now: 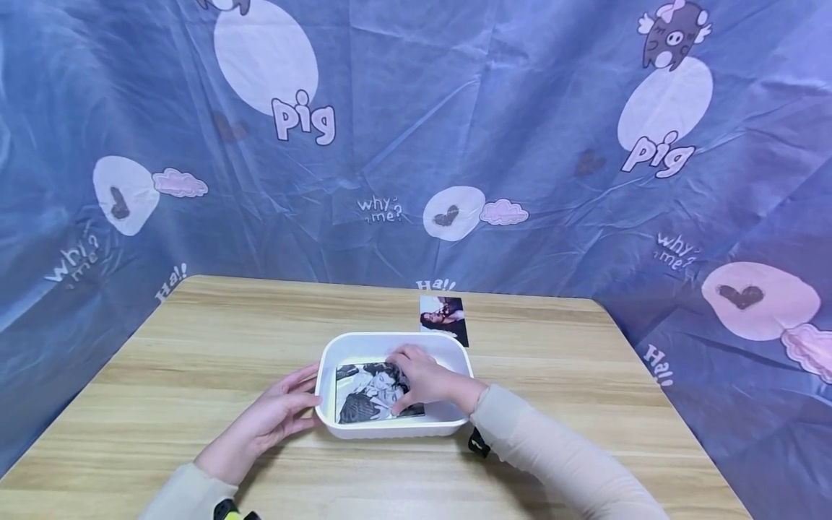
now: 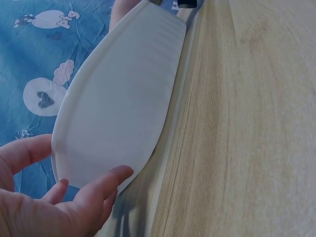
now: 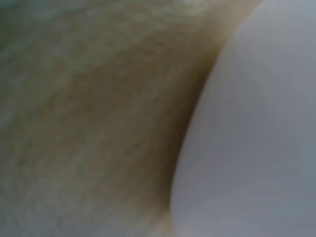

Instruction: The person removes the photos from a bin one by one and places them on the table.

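Observation:
A white plastic tub (image 1: 396,431) with rounded corners sits on the wooden table. Inside it lies a black-and-white photo print (image 1: 364,393) showing people close together. My left hand (image 1: 286,404) holds the tub's left end, thumb and fingers spread around the corner; the left wrist view has the same hand (image 2: 64,197) against the white outer wall. My right hand (image 1: 422,379) reaches into the tub and grips the print's right side, thumb at its near edge and fingers at its far edge. The right wrist view is blurred, with only the tub's pale wall (image 3: 252,138) beside the wood.
Behind the tub lies a colour photo (image 1: 445,318), partly hidden by the rim. A blue curtain (image 1: 390,144) with pig prints hangs around the table (image 1: 260,332). A black strap (image 1: 479,442) shows below my right forearm.

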A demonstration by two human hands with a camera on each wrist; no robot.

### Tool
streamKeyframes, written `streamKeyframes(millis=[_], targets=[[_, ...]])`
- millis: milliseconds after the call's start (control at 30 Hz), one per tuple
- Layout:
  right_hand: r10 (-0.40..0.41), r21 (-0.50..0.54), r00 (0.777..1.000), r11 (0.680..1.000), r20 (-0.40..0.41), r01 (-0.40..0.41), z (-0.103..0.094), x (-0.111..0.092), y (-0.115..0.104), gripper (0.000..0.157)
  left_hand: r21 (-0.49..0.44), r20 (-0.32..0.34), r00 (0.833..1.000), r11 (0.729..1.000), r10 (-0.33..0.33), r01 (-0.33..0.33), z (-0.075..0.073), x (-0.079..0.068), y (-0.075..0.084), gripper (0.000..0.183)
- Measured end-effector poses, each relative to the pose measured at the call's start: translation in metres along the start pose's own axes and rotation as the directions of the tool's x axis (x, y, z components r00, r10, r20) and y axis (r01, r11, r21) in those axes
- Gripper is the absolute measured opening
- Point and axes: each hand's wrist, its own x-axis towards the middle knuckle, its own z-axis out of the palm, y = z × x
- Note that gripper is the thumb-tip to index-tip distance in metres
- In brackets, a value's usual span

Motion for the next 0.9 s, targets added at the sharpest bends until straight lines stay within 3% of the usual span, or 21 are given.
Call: streamKeyframes(millis=[400,767,900], targets=[[0.029,0.019,1.000,0.999,0.011,-0.029,-0.0005,-0.0005,-0.0002,0.090,0.005,0.006,1.000,1.000,0.007,-0.007,0.0000,0.0008,-0.0007,0.082],[-0.009,-0.001,0.998,1.000,-0.062,0.009,-0.0001,-0.0021,0.0013,0.088,-0.004,0.009,1.000,1.000,0.014,-0.014,0.0009,0.0001,-0.0009,0.083],[-0.008,0.057,0.996,0.998,-0.085,0.013,-0.0008,-0.0017,0.0028,0.084,-0.006,0.010,1.000,1.000,0.015,-0.015,0.0004,0.0009,-0.0014,0.083]])
